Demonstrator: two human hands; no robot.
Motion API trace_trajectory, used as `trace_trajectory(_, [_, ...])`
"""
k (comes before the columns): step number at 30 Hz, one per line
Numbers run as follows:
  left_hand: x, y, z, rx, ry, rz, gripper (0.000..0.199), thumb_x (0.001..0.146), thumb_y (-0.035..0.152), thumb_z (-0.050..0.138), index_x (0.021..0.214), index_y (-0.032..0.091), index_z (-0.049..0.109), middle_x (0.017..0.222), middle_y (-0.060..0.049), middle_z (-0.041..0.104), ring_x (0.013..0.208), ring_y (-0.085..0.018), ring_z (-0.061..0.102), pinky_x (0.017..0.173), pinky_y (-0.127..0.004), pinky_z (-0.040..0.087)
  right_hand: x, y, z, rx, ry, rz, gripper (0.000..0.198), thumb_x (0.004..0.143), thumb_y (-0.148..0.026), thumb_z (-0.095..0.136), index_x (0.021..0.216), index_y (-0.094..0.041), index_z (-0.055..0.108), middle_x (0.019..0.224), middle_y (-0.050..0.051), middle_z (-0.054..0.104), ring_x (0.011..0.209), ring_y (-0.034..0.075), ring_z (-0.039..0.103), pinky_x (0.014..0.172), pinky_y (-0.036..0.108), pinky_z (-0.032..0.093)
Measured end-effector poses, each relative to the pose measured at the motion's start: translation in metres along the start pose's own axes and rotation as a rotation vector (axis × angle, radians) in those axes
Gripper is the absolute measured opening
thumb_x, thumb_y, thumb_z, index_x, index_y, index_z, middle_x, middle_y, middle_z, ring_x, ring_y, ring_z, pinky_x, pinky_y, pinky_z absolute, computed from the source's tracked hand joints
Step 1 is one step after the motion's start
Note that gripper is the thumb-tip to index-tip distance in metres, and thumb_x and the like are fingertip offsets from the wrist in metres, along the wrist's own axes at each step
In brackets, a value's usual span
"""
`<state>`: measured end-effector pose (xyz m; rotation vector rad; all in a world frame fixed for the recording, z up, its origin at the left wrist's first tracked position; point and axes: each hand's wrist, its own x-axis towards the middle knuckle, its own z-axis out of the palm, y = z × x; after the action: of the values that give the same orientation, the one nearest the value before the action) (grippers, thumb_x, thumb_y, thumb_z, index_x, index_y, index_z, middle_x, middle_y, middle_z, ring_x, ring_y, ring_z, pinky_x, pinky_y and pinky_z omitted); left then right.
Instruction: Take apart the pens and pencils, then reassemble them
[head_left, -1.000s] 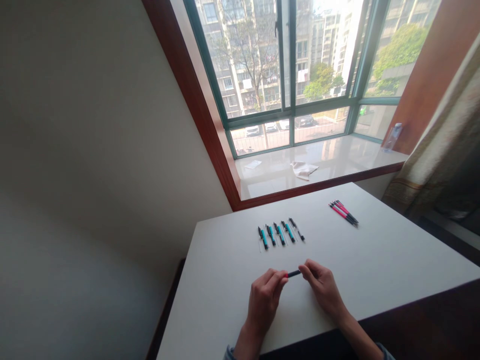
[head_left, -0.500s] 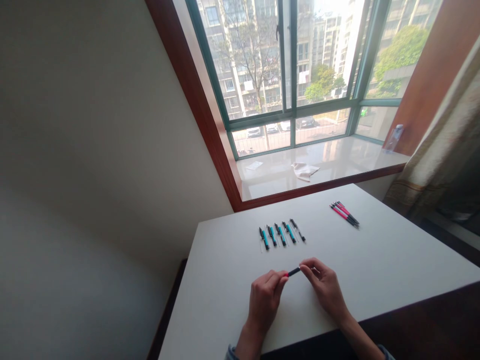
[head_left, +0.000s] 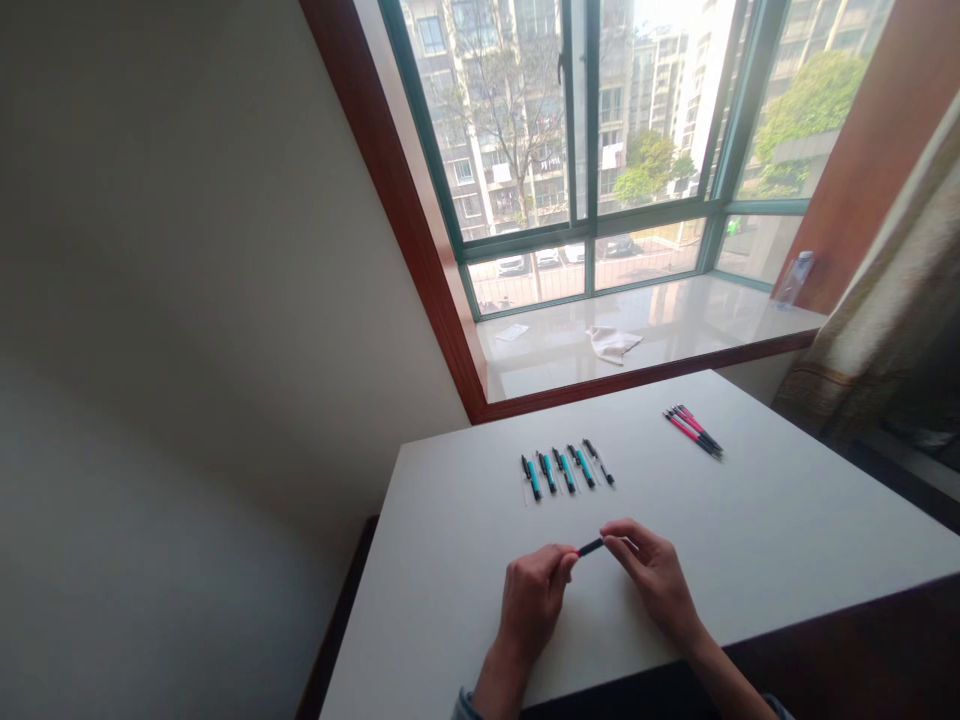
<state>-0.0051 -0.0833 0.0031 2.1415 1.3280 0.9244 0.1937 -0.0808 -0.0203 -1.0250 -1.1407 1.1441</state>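
Observation:
Between my two hands is a pen (head_left: 590, 548) with a black grip section and a bit of pink or red showing at its left end. My left hand (head_left: 534, 597) pinches the pink end. The fingertips of my right hand (head_left: 651, 575) are closed at the pen's other end; its very tip is hidden by them. Just beyond my hands lies a row of disassembled pen parts (head_left: 559, 471), several with teal barrels and black pieces, the rightmost with no teal barrel. Thin clear or pale strips lie beside them.
Several pink-and-black pens (head_left: 694, 432) lie together toward the table's back right. The white table (head_left: 420, 560) meets the window sill, where a cloth (head_left: 613, 343), a paper (head_left: 512, 332) and a clear bottle (head_left: 793, 279) rest. A curtain (head_left: 862, 290) hangs at right.
The whole view has shifted slightly. Both hands keep their hold at the pen's ends, and a little less of the pink end shows by my left fingers.

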Motion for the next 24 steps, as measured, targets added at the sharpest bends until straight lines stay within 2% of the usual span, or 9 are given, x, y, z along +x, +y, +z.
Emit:
trace_trajectory(7, [-0.0014, 0.0025, -0.0013, -0.059, -0.058, -0.089, 0.040, 0.106, 0.040, 0.042, 0.088, 0.018, 0.070, 0.061, 0.001, 0.059, 0.057, -0.012, 0.056, 0.060, -0.020, 0.040, -0.0010, 0.0055, 0.0014, 0.047, 0.037, 0.012, 0.026, 0.087, -0.045, 0.076, 0.097, -0.021, 0.074, 0.099, 0.008, 0.073, 0.099, 0.026, 0.068, 0.089, 0.036, 0.056])
trace_trajectory(14, [0.0009, 0.0032, -0.0037, -0.109, -0.107, -0.157, 0.047, 0.105, 0.046, 0.039, 0.083, 0.018, 0.071, 0.052, 0.004, 0.046, 0.048, -0.010, 0.043, 0.053, -0.020, 0.035, -0.0020, 0.0059, -0.0012, 0.094, -0.019, -0.004, 0.025, 0.091, -0.044, 0.072, 0.101, -0.021, 0.071, 0.102, 0.009, 0.074, 0.104, 0.027, 0.067, 0.090, 0.037, 0.055])
trace_trajectory(24, [0.0009, 0.0045, -0.0046, -0.107, -0.132, -0.194, 0.049, 0.105, 0.047, 0.038, 0.080, 0.017, 0.069, 0.054, 0.003, 0.047, 0.050, -0.011, 0.043, 0.053, -0.021, 0.034, -0.0051, 0.0050, -0.0037, 0.133, -0.005, 0.082, 0.032, 0.085, -0.044, 0.079, 0.105, -0.021, 0.069, 0.103, 0.009, 0.075, 0.101, 0.027, 0.070, 0.090, 0.038, 0.057])
